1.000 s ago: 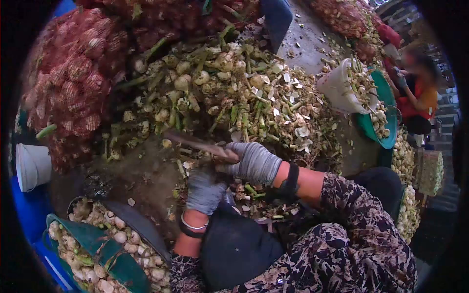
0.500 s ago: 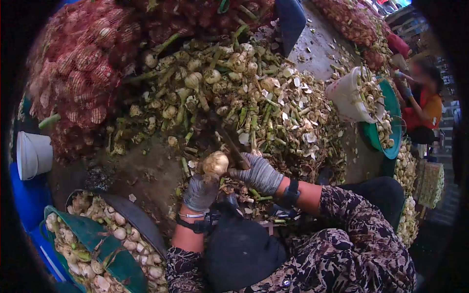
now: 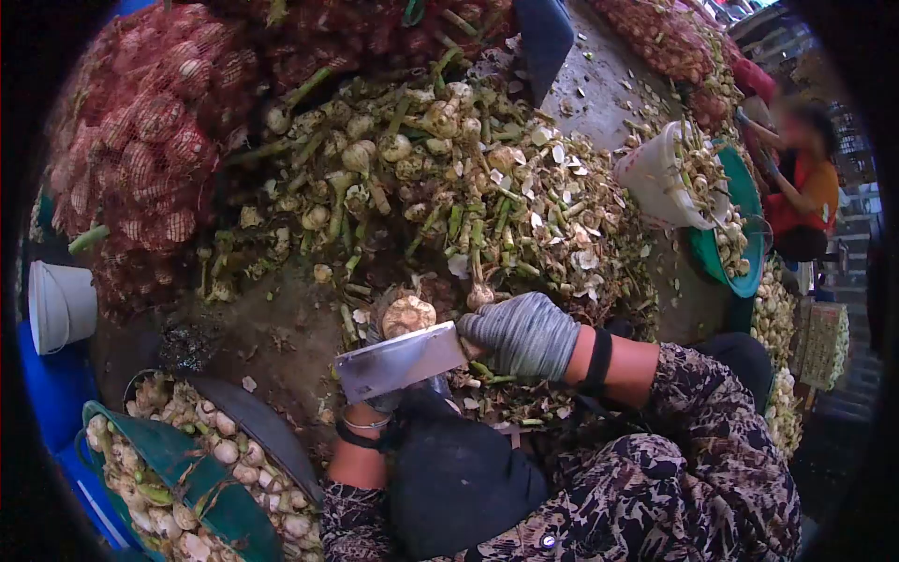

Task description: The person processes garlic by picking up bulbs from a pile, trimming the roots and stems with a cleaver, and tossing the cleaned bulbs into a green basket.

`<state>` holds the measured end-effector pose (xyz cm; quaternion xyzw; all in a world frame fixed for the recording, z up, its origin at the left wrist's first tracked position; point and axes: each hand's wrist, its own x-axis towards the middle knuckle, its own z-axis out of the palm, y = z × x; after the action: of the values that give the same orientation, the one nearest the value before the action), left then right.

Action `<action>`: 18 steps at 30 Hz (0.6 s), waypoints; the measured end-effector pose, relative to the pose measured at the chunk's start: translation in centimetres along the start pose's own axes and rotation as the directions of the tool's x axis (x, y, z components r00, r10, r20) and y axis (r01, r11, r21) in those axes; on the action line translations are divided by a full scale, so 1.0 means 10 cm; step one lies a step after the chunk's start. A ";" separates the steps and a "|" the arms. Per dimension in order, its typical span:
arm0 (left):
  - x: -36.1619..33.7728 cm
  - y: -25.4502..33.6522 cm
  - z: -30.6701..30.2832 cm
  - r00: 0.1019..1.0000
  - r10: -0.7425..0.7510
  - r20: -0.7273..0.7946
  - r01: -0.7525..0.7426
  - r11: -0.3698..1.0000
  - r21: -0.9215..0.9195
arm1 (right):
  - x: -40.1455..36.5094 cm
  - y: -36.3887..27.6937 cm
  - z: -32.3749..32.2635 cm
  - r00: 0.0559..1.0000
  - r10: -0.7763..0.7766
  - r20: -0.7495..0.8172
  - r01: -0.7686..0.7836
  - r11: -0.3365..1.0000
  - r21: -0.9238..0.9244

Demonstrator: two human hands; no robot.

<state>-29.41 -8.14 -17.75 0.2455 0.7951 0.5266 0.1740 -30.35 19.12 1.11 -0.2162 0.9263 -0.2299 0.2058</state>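
Note:
In the head view my right hand (image 3: 526, 337), in a grey knit glove, is closed around the handle of a cleaver (image 3: 398, 362). Its broad blade lies flat-on to me, just in front of a garlic bulb (image 3: 409, 317). The bulb shows a pale, round cut face. My left hand (image 3: 386, 402) is gloved too and grips the bulb from the left, mostly hidden behind the blade. Beyond both hands spreads a heap of garlic bulbs and cut stalks (image 3: 449, 140). A smaller bulb with its stalk (image 3: 479, 296) lies just past my right hand.
Red mesh sacks (image 3: 140, 140) of bulbs stand at the left. A green basket (image 3: 178, 459) with pale bulbs is at the lower left, below a white bucket (image 3: 62, 304). A tipped white bucket (image 3: 655, 178) rests against a green tub (image 3: 757, 206). A co-worker (image 3: 801, 187) sits at the right.
The cleaver has swung from beyond the bulb, pointing away, to across its near side, blade pointing left. My right hand has turned. The bulb's cut face now shows toward me.

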 end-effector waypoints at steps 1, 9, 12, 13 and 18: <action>-0.10 -0.11 0.04 0.988 0.153 0.020 -0.148 0.905 0.399 | -0.01 -0.02 -0.01 1.000 0.003 -0.002 -0.003 1.000 0.002; 0.00 0.73 -0.14 0.995 -0.098 -0.003 0.098 0.994 -0.054 | 0.01 0.16 0.28 0.996 0.094 -0.012 -0.094 0.995 -0.045; 0.14 0.82 -0.28 0.966 0.134 0.220 -0.217 0.883 0.417 | 0.04 0.32 0.29 0.980 0.172 0.102 -0.168 0.985 -0.045; 0.28 0.94 -0.12 0.975 0.206 -0.081 -0.158 0.904 0.398 | 0.04 0.44 0.32 0.961 0.229 0.157 -0.224 0.973 -0.048; -0.04 1.31 -0.61 0.913 -0.263 -0.312 0.062 0.846 -0.529 | -0.46 1.63 1.01 0.859 0.421 -0.292 -0.346 0.897 0.275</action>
<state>-29.61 -8.69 -3.37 0.0167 0.6643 0.7371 0.1229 -26.68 31.07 -14.19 0.0406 0.9422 -0.3159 0.1043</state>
